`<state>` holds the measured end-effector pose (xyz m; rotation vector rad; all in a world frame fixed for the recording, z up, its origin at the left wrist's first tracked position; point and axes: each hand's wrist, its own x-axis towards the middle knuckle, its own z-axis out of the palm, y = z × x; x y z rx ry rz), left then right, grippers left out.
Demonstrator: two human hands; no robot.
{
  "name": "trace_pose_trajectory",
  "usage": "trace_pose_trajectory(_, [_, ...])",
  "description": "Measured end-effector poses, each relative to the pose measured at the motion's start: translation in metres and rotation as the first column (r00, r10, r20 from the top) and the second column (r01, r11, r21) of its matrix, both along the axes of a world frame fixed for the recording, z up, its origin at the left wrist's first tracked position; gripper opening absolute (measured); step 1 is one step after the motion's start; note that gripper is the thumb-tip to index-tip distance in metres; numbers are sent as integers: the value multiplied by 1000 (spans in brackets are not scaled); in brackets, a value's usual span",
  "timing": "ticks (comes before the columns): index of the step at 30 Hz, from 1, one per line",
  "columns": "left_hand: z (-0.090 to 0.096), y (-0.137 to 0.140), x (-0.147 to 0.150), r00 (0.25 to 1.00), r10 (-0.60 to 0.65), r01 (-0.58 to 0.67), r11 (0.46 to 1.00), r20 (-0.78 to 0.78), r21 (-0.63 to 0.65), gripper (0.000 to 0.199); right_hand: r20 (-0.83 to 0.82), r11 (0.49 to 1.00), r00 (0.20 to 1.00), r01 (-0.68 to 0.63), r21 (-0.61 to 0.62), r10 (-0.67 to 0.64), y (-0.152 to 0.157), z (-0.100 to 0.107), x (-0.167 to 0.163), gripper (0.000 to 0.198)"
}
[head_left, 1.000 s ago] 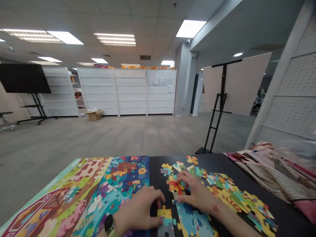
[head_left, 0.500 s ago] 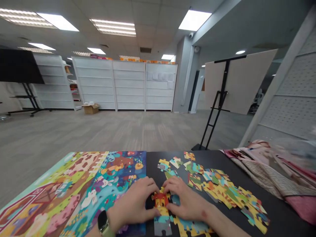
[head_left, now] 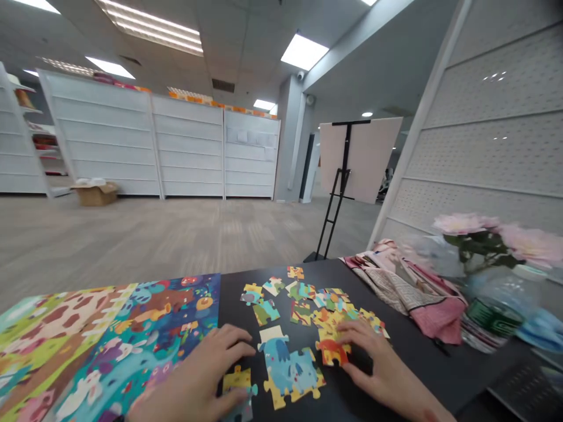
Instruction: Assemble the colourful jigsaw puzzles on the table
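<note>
My right hand (head_left: 373,360) has its thumb and fingertips at an orange puzzle piece (head_left: 333,353), next to the loose pile of puzzle pieces (head_left: 328,319). My left hand (head_left: 209,372) is open, its fingers apart and curved, thumb over a yellow and grey puzzle section (head_left: 237,380) on the black table. Between the hands lies a joined section with blue elephants (head_left: 290,366). Part of the yellow and grey section is hidden under my left hand.
Two colourful picture sheets (head_left: 165,316) cover the table's left side. On the right are a pink cloth bag (head_left: 413,287), a clear plastic bottle (head_left: 499,310) and pink flowers (head_left: 528,240). An easel board (head_left: 360,158) and white shelves (head_left: 189,146) stand beyond.
The view has turned right. My right hand has moved away from my left, taking the orange piece off the yellow and grey section toward the pile. The elephant section is now uncovered.
</note>
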<state>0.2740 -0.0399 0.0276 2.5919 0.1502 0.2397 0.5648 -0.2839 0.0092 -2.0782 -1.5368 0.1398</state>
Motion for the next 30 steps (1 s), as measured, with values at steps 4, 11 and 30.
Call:
trace_pose_trajectory(4, [-4, -30, 22, 982, -181, 183, 982, -53, 39, 45, -28, 999, 999, -18, -38, 17, -15, -23, -11, 27])
trace_pose_trajectory(11, [-63, -22, 41, 972, -237, 236, 969, -4, 79, 37, 21, 999, 999, -39, -26, 40, -10, -25, -20, 28])
trace_pose_trajectory(30, [-80, -22, 33, 979, -171, 154, 977, 113, 145, 31, 12, 994, 999, -44, -105, 45, -11, -5, -35, 31])
